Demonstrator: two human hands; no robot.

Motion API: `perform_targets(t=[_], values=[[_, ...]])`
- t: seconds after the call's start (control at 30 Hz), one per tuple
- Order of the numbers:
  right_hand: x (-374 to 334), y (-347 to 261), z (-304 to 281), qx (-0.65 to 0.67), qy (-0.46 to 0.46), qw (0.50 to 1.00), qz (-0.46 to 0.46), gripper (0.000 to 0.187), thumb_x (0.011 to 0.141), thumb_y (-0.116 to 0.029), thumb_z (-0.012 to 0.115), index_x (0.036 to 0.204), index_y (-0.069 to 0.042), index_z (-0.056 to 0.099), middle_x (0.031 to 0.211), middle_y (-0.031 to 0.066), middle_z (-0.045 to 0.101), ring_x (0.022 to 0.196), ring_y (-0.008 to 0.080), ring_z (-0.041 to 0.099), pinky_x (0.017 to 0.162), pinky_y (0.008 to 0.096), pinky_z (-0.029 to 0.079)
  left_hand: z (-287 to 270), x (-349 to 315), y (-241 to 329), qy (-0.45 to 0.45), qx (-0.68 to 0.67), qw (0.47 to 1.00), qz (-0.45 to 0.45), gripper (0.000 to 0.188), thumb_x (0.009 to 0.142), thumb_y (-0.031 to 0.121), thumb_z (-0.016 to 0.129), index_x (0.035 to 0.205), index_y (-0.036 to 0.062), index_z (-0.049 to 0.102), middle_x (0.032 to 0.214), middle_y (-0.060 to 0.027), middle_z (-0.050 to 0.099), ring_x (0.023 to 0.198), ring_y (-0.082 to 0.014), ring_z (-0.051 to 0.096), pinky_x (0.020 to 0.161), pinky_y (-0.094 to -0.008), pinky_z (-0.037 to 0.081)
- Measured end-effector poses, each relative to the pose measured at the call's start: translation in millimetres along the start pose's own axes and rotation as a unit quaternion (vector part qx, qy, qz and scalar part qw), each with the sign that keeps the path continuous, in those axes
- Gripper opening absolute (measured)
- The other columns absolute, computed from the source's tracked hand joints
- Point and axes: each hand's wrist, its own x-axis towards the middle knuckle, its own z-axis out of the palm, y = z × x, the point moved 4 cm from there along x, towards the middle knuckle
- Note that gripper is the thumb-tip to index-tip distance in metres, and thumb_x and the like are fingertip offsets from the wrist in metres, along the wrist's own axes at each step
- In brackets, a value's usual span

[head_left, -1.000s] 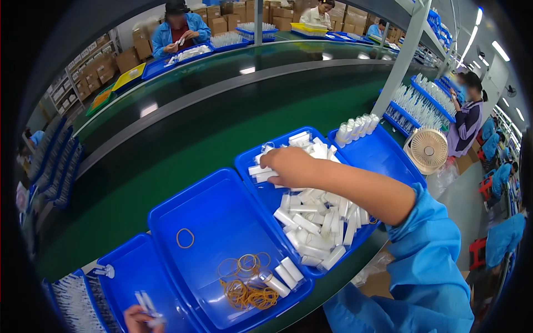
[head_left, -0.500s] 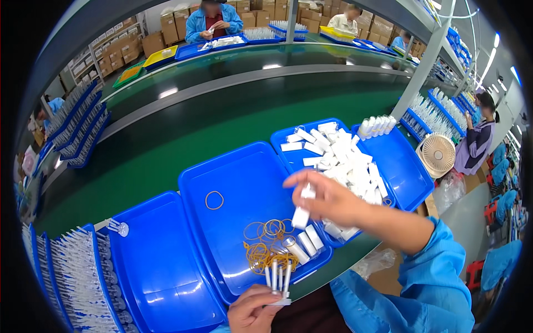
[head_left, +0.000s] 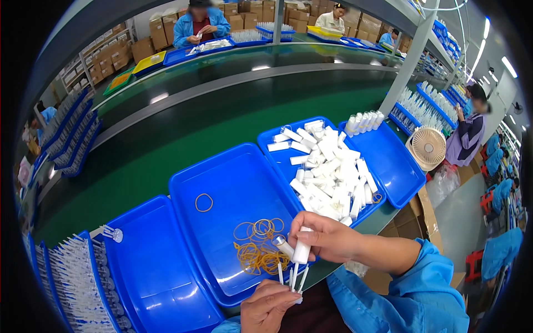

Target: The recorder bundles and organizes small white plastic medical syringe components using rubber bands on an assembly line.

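My left hand (head_left: 269,306), low in the picture, pinches the base of a small holder with thin white prongs (head_left: 292,279) pointing up. Just above it, my right hand (head_left: 333,240) grips a white tube (head_left: 302,250) between thumb and fingers. The tube's lower end meets one prong; whether the prong goes inside it, I cannot tell. Behind the tube, another white tube with a clear end (head_left: 283,245) lies in the middle blue tray (head_left: 222,166). Tangled tan rubber bands (head_left: 261,258) are beside it, and one single band (head_left: 204,202) lies apart.
A blue tray (head_left: 265,135) heaped with white tubes (head_left: 333,172) stands right of the middle one. Farther right, another tray holds upright tubes (head_left: 363,123). At left are a blue tray (head_left: 150,255) and racks of white prongs (head_left: 78,277). Co-workers sit beyond the green belt (head_left: 166,139).
My right hand has come down and toward me with the white tube, from over the trays to the prongs in my left hand. The whole view has shifted slightly.
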Motion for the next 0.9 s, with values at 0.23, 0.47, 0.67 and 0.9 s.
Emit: perform_targets(t=[0.23, 0.47, 0.67, 0.9], values=[[-16, -15, -10, -0.341, -0.006, 0.940, -0.010, 0.020, 0.094, -0.027, 0.045, 0.096, -0.008, 0.043, 0.071, -0.0001, 0.048, 0.063, 0.0075, 0.044, 0.057, 0.0237, 0.037, 7, 6, -4, -0.057, 0.023, 0.998, 0.017, 0.007, 0.074, -0.002, 0.063, 0.081, 0.0003, 0.065, 0.079, -0.0113, 0.060, 0.072, -0.0238, 0.056, 0.066, -0.0303, 0.045], [-22, -1, -7, -0.230, -0.050, 0.971, -0.045, 0.019, 0.095, -0.026, 0.042, 0.093, -0.007, 0.043, 0.076, -0.0002, 0.044, 0.070, 0.0073, 0.039, 0.061, 0.0221, 0.033, 10, 2, -12, -0.010, -0.009, 0.999, -0.037, 0.013, 0.069, -0.004, 0.065, 0.080, 0.0019, 0.062, 0.087, -0.0123, 0.055, 0.078, -0.0250, 0.054, 0.070, -0.0307, 0.044], [-23, 6, 11, -0.400, -0.149, 0.892, -0.150, 0.021, 0.093, -0.024, 0.043, 0.099, -0.006, 0.051, 0.084, 0.0085, 0.050, 0.081, 0.0210, 0.049, 0.075, 0.0347, 0.038, 8, -1, -15, -0.007, 0.026, 0.999, -0.028, 0.026, 0.063, -0.008, 0.067, 0.085, 0.0021, 0.057, 0.099, -0.0127, 0.048, 0.085, -0.0227, 0.050, 0.073, -0.0301, 0.042], [80, -90, -81, -0.817, 0.147, 0.518, -0.207, 0.025, 0.072, -0.018, 0.066, 0.094, -0.007, 0.064, 0.094, 0.0092, 0.062, 0.091, 0.0269, 0.057, 0.076, 0.0389, 0.049, -4, 2, -23, 0.060, 0.056, 0.997, 0.013, 0.023, 0.072, -0.006, 0.064, 0.088, 0.0033, 0.051, 0.111, -0.0154, 0.051, 0.105, -0.0286, 0.049, 0.092, -0.0380, 0.037]])
